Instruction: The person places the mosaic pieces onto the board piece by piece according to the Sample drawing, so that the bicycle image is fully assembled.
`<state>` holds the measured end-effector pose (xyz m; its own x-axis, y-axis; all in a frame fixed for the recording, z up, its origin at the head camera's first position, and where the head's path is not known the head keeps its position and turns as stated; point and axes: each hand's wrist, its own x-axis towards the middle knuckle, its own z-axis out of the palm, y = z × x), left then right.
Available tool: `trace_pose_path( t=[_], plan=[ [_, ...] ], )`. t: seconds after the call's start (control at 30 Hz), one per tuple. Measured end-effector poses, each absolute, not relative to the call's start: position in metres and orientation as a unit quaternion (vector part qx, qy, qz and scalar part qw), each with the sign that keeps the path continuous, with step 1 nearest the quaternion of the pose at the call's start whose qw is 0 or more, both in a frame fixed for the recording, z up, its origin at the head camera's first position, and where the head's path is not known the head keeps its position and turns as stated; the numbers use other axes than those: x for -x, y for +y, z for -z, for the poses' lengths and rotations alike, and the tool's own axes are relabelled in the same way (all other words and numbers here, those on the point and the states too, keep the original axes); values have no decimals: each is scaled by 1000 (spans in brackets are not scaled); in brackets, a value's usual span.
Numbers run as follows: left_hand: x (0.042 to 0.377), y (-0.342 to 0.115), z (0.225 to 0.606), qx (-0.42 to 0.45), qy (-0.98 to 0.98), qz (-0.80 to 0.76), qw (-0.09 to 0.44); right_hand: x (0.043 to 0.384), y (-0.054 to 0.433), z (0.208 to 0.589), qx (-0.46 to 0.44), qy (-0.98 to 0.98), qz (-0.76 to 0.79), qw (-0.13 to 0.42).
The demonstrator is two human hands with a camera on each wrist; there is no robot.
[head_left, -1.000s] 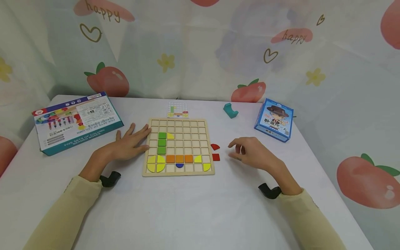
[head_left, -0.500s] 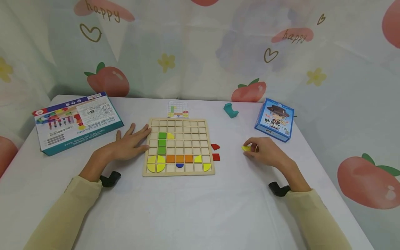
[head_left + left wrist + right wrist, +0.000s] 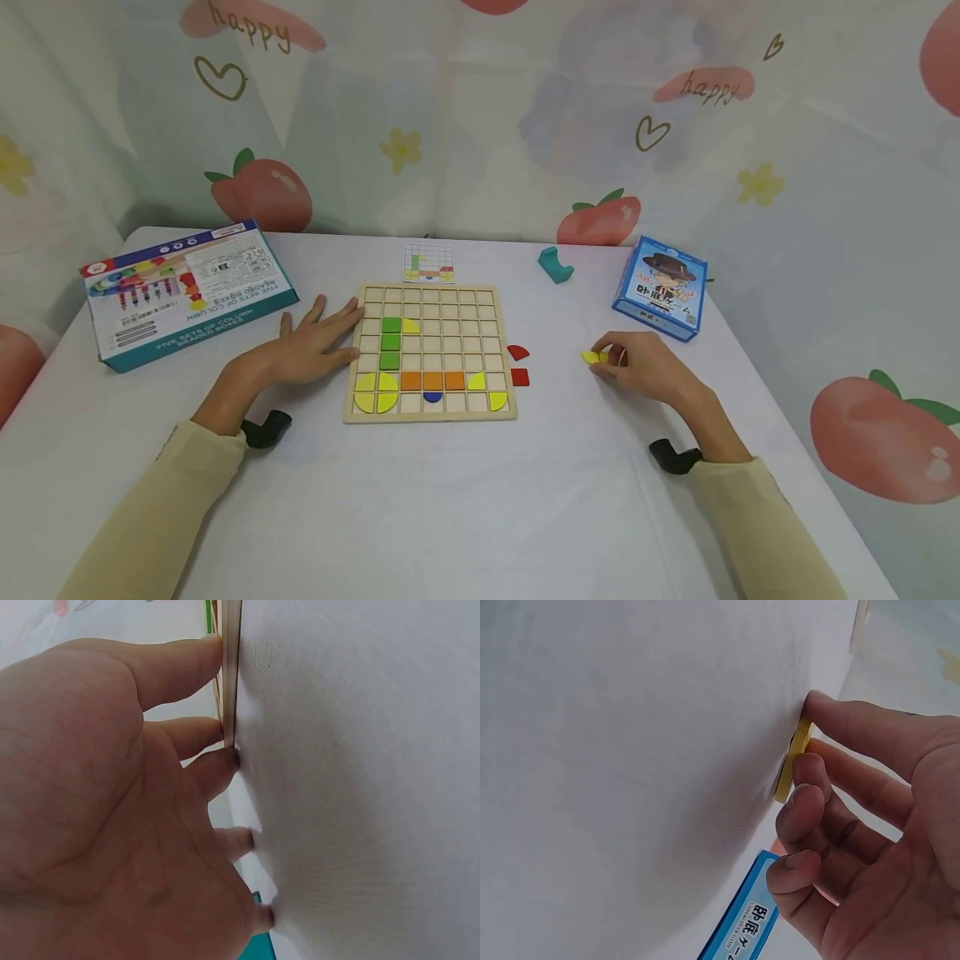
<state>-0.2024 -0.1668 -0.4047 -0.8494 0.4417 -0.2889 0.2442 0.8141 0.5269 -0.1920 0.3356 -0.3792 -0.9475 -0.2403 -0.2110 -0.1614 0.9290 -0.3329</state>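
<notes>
A wooden grid board [image 3: 430, 419] lies flat on the white table. My left hand [image 3: 303, 348] is spread on the tabletop, its thumb and some fingertips touching the board's left edge. To the right of the board, my right hand [image 3: 641, 362] pinches small yellow pieces [image 3: 592, 357] low at the table between thumb and index finger. In the right wrist view two yellow pieces [image 3: 787, 774] appear side by side, partly covered by the fingers. Green squares [image 3: 390, 342], orange squares [image 3: 432, 381], yellow quarter circles [image 3: 386, 403] and a blue half circle [image 3: 432, 397] sit on the board.
A red quarter circle [image 3: 517, 352] and a red square [image 3: 520, 377] lie by the board's right edge. Behind it is a pattern card [image 3: 428, 262]. A teal curved block [image 3: 555, 265], a blue box [image 3: 662, 287] and a large box [image 3: 191, 296] stand farther back.
My right hand has moved right, away from the board's side, to the yellow pieces, which it now pinches. More yellow shows beside its fingertips. The left hand stays put.
</notes>
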Motion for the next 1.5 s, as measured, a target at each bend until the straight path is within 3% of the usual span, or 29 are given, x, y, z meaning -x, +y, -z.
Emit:
trace_pose_path(
  t=[0.77,1.27,1.5],
  plan=[
    [203,-166,406,-184,932,-242,198,184,325,374,124,974,154,107],
    [200,-167,402,-186,931,-245,197,165,264,358,158,969,142,124],
    [201,-166,402,-187,931,-247,195,152,237,360,217,961,137,102]
  ],
)
